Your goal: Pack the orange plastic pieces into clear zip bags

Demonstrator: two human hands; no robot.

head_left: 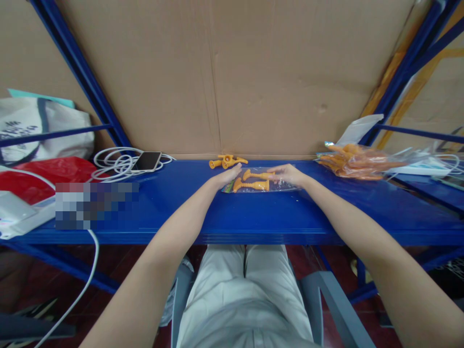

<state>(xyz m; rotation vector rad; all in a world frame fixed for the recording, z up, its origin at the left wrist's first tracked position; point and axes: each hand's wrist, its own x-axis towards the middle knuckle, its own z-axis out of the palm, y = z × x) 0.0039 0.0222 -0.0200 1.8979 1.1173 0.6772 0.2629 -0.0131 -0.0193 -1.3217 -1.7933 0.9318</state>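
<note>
A clear plastic bag (257, 187) lies flat on the blue table, with a coloured strip at its left end. Two orange plastic pieces show at it: a lower one (253, 184) with a curved head, ribbed neck and wider base, and a similar upper one (252, 175). My left hand (226, 179) grips the bag's left end, its lower fingers hidden. At the right, my right hand (288, 175) has its fingers closed on the end of the upper piece; whether they are inside the bag I cannot tell. Just behind the bag sit more orange plastic pieces (226, 162).
On the right lies a clear bag full of orange pieces (357, 162). A phone (146, 162) and coiled white cable (108, 166) are at back left, near a red bag (54, 171) and a white power strip (21, 217). Cardboard (253, 72) walls the back between blue posts.
</note>
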